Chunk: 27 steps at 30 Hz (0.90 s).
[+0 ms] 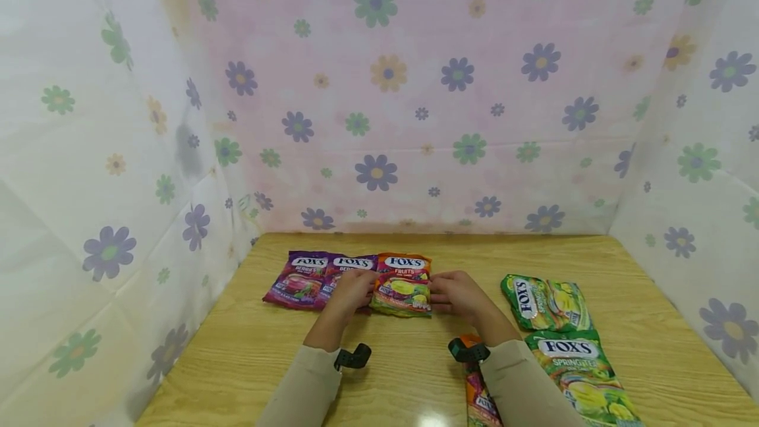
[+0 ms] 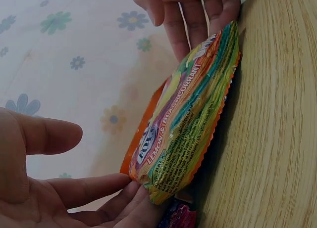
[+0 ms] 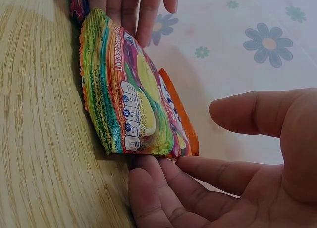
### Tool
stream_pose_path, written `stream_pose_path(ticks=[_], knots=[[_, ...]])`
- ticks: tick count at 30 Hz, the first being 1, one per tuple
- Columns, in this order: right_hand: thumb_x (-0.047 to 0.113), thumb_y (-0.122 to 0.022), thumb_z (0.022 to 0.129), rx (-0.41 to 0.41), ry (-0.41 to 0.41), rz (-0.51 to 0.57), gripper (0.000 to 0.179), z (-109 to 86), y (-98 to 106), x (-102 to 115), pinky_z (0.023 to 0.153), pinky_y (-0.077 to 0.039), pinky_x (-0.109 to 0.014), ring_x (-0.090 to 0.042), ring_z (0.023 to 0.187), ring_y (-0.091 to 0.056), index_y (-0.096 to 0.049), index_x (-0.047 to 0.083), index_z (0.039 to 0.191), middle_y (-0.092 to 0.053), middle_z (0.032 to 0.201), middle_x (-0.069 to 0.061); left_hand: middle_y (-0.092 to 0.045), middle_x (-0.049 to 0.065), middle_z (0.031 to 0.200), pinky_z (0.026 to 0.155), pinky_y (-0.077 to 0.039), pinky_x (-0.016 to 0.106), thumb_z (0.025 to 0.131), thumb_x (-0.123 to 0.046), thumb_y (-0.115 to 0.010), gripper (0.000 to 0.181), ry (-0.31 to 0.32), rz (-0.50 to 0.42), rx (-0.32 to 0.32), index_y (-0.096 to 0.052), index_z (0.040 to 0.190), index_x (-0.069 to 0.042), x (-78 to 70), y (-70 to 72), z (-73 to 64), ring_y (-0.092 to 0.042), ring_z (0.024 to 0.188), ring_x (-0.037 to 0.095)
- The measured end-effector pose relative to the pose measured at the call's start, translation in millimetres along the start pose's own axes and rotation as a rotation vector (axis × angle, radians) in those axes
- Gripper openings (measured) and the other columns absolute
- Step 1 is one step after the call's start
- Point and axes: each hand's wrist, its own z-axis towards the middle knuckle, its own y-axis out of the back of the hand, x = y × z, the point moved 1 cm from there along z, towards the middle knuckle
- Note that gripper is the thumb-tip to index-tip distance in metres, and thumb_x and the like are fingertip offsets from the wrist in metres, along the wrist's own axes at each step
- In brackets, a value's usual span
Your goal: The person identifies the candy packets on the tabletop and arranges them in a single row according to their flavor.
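An orange Fox's Fruits candy bag [image 1: 402, 285] lies face up on the table, between both hands. My left hand [image 1: 354, 287] touches its left edge with extended fingers [image 2: 94, 191], the thumb standing apart from the bag. On the opposite side, the fingers of my right hand [image 1: 461, 294] rest against the right edge, and that thumb [image 3: 245, 112] is also clear of the bag. Two purple Fox's Berries bags [image 1: 301, 280] lie side by side to the left, the nearer one [image 1: 350, 263] partly hidden behind my left hand.
Two green Fox's Spring Tea bags lie at the right, one turned sideways [image 1: 547, 304] and one upright [image 1: 584, 374] nearer me. Another orange bag [image 1: 479, 397] is partly covered by my right forearm. Flower-print cloth [image 1: 379, 117] walls the wooden table [image 1: 391, 374] at back and sides.
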Motion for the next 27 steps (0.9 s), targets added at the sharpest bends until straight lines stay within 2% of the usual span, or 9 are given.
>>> stream_pose_path(ticks=[8, 12, 27], knots=[[0.02, -0.059, 0.104, -0.007, 0.015, -0.014, 0.051, 2.2, 0.3, -0.4, 0.09, -0.062, -0.04, -0.022, 0.103, -0.072, -0.05, -0.006, 0.147, -0.068, 0.132, -0.019, -0.062, 0.022, 0.139, 0.106, -0.051, 0.056, 0.105, -0.032, -0.056, 0.054, -0.011, 0.079, -0.025, -0.055, 0.144, 0.004, -1.1, 1.0, -0.8, -0.065, 0.123, 0.038], [0.02, -0.059, 0.104, -0.012, 0.02, -0.02, 0.051, 3.2, 0.4, -1.1, 0.09, -0.062, -0.04, -0.022, 0.103, -0.072, -0.051, -0.006, 0.147, -0.068, 0.131, -0.019, -0.066, 0.022, 0.134, 0.104, -0.054, 0.054, 0.104, -0.032, -0.058, 0.053, -0.004, 0.081, -0.034, -0.057, 0.142, 0.004, -1.6, 3.0, -0.2, -0.068, 0.117, 0.035], [0.018, -0.057, 0.105, 0.013, 0.028, -0.005, 0.047, 2.0, 1.0, -2.8, 0.095, -0.06, -0.043, -0.027, 0.109, -0.072, -0.053, -0.006, 0.145, -0.066, 0.134, -0.021, -0.063, 0.022, 0.138, 0.103, -0.056, 0.048, 0.104, -0.029, -0.058, 0.05, -0.004, 0.059, -0.012, -0.058, 0.141, 0.005, -5.0, 6.4, 0.3, -0.063, 0.126, 0.038]])
